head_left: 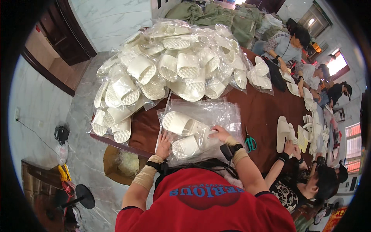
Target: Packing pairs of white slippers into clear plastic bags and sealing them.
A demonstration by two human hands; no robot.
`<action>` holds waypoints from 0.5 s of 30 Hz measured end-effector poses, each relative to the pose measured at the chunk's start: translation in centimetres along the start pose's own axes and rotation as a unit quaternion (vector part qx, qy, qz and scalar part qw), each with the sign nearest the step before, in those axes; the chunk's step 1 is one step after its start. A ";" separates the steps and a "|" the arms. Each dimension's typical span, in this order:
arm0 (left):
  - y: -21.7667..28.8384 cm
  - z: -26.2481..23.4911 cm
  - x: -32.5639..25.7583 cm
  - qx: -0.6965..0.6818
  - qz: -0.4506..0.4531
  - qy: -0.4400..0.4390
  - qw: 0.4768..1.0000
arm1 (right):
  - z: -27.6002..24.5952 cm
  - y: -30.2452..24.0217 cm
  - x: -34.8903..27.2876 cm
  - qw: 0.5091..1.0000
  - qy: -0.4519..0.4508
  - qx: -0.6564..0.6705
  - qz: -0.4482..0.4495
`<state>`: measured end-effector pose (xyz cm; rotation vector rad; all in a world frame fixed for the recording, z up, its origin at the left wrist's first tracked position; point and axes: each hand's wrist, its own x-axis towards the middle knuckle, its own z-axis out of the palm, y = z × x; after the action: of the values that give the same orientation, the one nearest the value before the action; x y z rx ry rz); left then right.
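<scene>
In front of me a pair of cream-white slippers (178,122) lies in or on a clear plastic bag (222,112); I cannot tell how far inside they are. The lower slipper (185,147) is wrapped in crinkled film. My left hand (164,146) rests with fingers stretched out along the bag's left edge, beside the slippers. At the pair's right end, my right hand (221,134) has its fingers bent around the edge of a slipper and the film over it. Tan wraps and black bands cover both wrists.
A large heap of bagged slippers (181,63) covers the far side of the brown table (266,112). Green-handled scissors (250,144) lie to my right. Co-workers handle slippers (284,133) along the right side. A cardboard box (112,164) stands below the table's left edge.
</scene>
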<state>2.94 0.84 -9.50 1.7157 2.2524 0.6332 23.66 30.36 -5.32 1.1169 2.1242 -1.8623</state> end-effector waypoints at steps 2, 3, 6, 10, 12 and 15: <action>0.3 -0.3 -0.1 0.024 -0.009 -0.008 1.000 | 0.2 -0.3 -0.2 1.000 -0.025 0.002 -0.001; 0.5 -0.4 -0.2 0.024 -0.013 -0.009 1.000 | 0.6 -0.5 -0.4 0.999 -0.019 0.036 -0.036; 0.4 -1.1 -0.2 -0.011 -0.008 0.009 1.000 | 0.7 -0.1 -0.2 0.994 -0.040 0.092 -0.033; -0.4 -3.7 -0.1 -0.122 -0.017 0.048 0.991 | 0.3 2.5 0.8 0.986 -0.080 0.142 -0.018; -0.2 -6.6 0.2 -0.205 -0.058 0.053 0.976 | -0.5 3.3 0.8 0.988 -0.067 0.138 -0.009; 3.8 -9.5 0.9 -0.201 -0.071 0.152 0.965 | -0.3 2.2 0.4 0.995 -0.038 0.089 -0.006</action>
<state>1.73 0.72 0.70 1.3214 2.2064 1.2920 24.76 30.75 -7.18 1.0485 1.9606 -2.0972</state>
